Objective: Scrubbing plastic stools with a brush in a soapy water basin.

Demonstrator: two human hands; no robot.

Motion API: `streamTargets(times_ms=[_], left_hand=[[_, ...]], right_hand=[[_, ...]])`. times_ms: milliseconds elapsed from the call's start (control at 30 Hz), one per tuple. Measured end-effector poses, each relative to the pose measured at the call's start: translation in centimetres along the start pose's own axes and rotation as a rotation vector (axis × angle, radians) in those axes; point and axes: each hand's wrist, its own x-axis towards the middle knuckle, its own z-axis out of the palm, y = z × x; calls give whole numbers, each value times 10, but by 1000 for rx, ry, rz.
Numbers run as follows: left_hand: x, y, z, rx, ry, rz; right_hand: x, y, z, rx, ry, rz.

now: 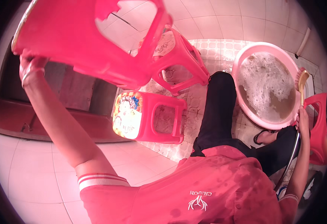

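My left hand (31,65), raised at the upper left, grips the seat edge of a red plastic stool (76,36). That stool is held up off the floor, tipped on its side, with its legs pointing right. At the right, my right hand (303,121) is closed around the shaft of a long-handled scrub brush (303,79). Its pinkish bristles are at the right rim of a pink plastic basin (237,89). Foamy, murky water (267,84) fills much of the basin. Whether the bristles touch the rim, I cannot tell.
A red stool with a floral seat (149,117) lies sideways on the wet tiled floor (194,120). Behind it is another red stool (180,56), partly covered by the raised one. More red plastic (317,128) stands at the far right. A reddish-brown ledge (76,123) runs along the left.
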Motion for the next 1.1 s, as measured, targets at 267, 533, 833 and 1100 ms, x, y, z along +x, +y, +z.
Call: streamTargets(times_ms=[267, 533, 833, 1100], left_hand=[[-17, 146, -169, -59, 51, 18], [-91, 73, -259, 16, 175, -80], [-100, 71, -354, 172, 354, -217], [-135, -7, -408, 321, 491, -315]], right_hand=[[13, -9, 20, -21, -152, -16], [11, -16, 21, -65, -206, -14], [7, -17, 20, -138, -142, -24], [8, -10, 18, -239, -156, -42]])
